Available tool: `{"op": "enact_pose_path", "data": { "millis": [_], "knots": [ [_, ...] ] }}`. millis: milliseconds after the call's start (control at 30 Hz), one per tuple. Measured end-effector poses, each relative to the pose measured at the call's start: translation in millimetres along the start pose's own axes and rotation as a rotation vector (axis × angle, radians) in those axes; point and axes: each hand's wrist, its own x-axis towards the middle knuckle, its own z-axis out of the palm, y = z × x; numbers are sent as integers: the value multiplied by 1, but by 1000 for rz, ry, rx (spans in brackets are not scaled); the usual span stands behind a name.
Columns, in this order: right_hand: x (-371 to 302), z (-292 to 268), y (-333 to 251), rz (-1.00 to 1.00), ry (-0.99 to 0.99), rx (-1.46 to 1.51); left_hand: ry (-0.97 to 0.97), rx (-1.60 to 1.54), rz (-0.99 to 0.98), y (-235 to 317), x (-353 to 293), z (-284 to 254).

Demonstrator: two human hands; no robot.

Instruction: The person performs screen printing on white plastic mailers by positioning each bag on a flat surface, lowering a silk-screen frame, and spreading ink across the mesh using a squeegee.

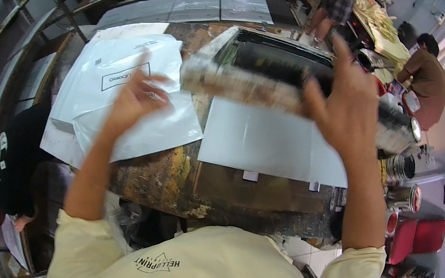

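My left hand [138, 99], smeared a little by motion, hovers over a stack of white plastic mailer bags [88, 68]. Its fingers are apart, with nothing seen in them. On the right, my blurred right hand [348, 98] is in front of a screen-printing frame [243, 84]. The thumb and fingers of that hand are spread; I cannot tell whether they touch the frame. Dark ink shows inside the frame, and its near side is blurred and stands above the table. A flat white bag [274, 141] lies below the frame's near edge, on a brown board [271, 196].
The paint-stained wooden table [152, 180] lies before me. Racks with white sheets [197, 7] run along the back. Ink cans [405, 197] and red chairs [420, 234] stand at right. One person [426, 81] bends at far right, another [15, 158] at left.
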Motion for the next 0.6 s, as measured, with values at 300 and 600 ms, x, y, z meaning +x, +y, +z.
{"op": "enact_pose_path", "data": {
  "millis": [300, 600],
  "knots": [
    [-174, 77, -30, 49, -686, 292, 128, 630, 23, -129, -113, 112],
    [-134, 187, 19, -8, -433, 254, 55, 810, 21, -145, -117, 105]
  ]
}}
